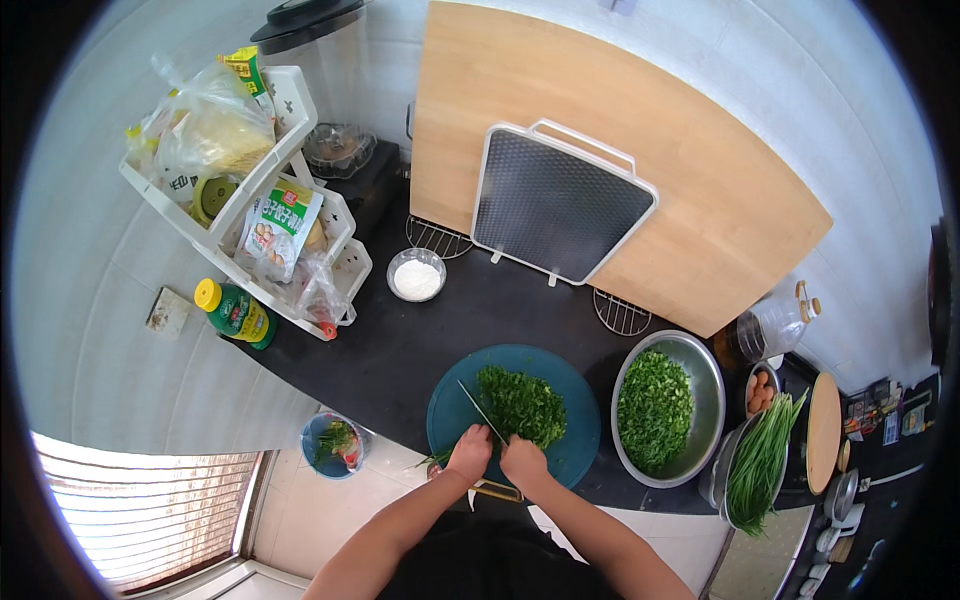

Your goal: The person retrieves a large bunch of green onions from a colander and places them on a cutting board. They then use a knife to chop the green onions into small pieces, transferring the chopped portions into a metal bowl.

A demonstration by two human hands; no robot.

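A round blue-green cutting board [583,425] lies near the counter's front edge, with a heap of chopped chives [522,405] on it. My right hand [523,463] is closed around the handle of a kitchen knife [480,408], whose blade slants away to the left along the heap. Just left of the blade, my left hand [470,452] is curled on the board over a few uncut chives [432,459]. Their ends stick out on its left side; the part under the fingers is hidden. Both hands are close together at the board's near edge.
A steel bowl [718,408] of chopped greens stands right of the board, then a bowl of long chives [765,470] and eggs [760,392]. Behind are a bowl of white powder [416,275] and a leaning wooden board [700,170]. A bin [335,446] stands on the floor left.
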